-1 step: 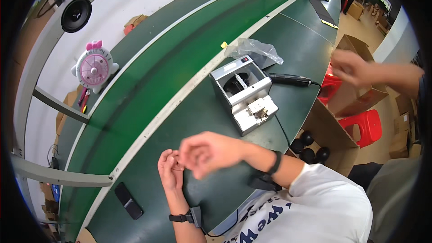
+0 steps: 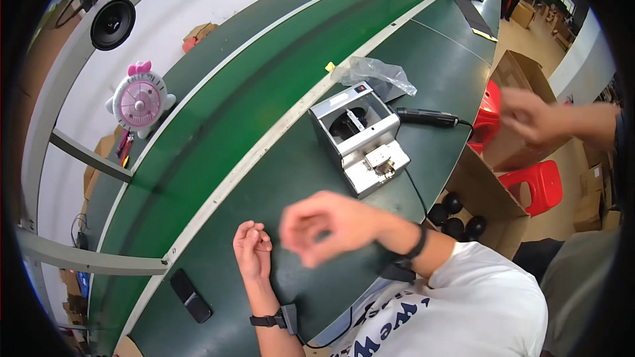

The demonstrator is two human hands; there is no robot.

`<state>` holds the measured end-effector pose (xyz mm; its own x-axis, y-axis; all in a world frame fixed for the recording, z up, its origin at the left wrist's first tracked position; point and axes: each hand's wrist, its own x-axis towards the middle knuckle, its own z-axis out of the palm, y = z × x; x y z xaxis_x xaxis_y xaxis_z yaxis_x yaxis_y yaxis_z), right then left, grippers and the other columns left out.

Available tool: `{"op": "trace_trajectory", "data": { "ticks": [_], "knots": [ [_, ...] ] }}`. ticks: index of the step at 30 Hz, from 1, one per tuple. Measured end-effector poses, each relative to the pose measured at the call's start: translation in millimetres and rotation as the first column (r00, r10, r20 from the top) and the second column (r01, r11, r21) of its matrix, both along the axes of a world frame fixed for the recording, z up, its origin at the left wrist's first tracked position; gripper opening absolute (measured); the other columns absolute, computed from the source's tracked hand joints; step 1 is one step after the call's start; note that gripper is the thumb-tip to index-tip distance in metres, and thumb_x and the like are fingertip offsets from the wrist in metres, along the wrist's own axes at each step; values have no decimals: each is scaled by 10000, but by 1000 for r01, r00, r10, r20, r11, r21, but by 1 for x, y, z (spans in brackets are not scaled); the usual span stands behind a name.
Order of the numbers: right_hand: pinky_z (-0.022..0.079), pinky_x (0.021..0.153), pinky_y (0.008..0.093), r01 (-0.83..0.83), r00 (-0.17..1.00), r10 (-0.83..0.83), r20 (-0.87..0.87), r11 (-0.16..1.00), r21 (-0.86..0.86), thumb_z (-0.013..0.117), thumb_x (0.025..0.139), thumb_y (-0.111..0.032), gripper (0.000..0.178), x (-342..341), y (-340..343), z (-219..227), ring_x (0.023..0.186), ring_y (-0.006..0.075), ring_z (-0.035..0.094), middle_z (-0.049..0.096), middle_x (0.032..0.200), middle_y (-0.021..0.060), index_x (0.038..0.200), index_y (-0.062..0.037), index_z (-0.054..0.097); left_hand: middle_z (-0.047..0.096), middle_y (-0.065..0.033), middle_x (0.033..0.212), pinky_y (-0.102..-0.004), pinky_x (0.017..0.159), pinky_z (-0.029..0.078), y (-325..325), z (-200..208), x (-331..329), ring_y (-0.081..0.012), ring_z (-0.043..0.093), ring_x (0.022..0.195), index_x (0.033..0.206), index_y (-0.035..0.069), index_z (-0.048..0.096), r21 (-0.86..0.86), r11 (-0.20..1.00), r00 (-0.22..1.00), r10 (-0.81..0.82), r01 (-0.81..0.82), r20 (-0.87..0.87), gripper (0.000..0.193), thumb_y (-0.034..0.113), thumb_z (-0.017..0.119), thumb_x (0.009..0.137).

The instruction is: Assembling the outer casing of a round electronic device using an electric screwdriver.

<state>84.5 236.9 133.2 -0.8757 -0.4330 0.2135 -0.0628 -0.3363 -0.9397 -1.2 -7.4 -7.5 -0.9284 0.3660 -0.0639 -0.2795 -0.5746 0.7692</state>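
Over the green worktable, my left hand [image 2: 253,251] is raised with its fingers curled and the thumb close to them. Whatever it may hold is too small to make out. My right hand [image 2: 334,228], slightly blurred, is just to its right and apart from it. Thumb and fingers there bend round into a ring with a small gap, and I cannot make out anything between the tips. A metal screw feeder [image 2: 360,139] with a clear window stands beyond my right hand. Beside the feeder lies a black electric screwdriver [image 2: 426,117] with a cord.
A phone [image 2: 190,296] lies left of my left forearm. Behind the feeder is a clear plastic bag [image 2: 380,74]. An open carton [image 2: 499,215] with several black balls stands by the table's right edge, near a red stool [image 2: 537,188]. Another person's hand [image 2: 532,116] reaches in at right.
My right hand has moved right, away from my left hand, and a gap shows between them. My left hand is almost still. The other person's hand has shifted slightly right and down.
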Motion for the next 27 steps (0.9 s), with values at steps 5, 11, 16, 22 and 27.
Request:
{"op": "trace_trajectory", "data": {
  "ticks": [5,11,16,22,27],
  "knots": [
    [492,646,225,884,404,-839,-366,460,-79,639,932,-61,53,41,98,20,728,87,609,654,817,30,907,-16,627,688,-91,928,-251,549,518,-2,0,-2,-143,650,723,1055,31,639,-76,997,1000,26,-26,6,117,13,583,954],
    [475,978,363,921,177,-661,-729,-151,360,813,724,-151,537,-6,222,-52,1211,292,565,619,1286,127,1227,-76,640,647,-54,878,-282,618,517,0,-3,-6,-145,619,731,999,41,626,-84,996,1000,-21,19,-23,49,32,598,960],
    [413,1068,401,905,270,-505,-820,-158,395,723,852,-231,444,-56,260,-77,1432,351,382,503,1488,111,1280,-153,637,627,-44,885,-268,718,509,8,3,-3,-141,604,785,1013,42,616,-151,988,1000,-18,18,3,75,104,608,972],
    [526,796,328,913,270,-796,-542,32,408,616,951,-265,273,-101,270,-64,813,189,705,745,821,80,928,-29,750,649,-63,920,-302,764,523,7,6,-1,-171,629,832,1022,20,627,-202,979,1000,6,-6,0,77,70,592,976],
    [524,756,306,996,83,-947,-309,88,-3,575,1002,-230,309,-122,304,-63,751,139,657,714,779,68,892,21,717,651,-71,928,-306,772,525,9,5,-3,-175,634,840,1035,16,624,-217,976,1000,-15,9,-26,88,71,577,985]
  ]
}}
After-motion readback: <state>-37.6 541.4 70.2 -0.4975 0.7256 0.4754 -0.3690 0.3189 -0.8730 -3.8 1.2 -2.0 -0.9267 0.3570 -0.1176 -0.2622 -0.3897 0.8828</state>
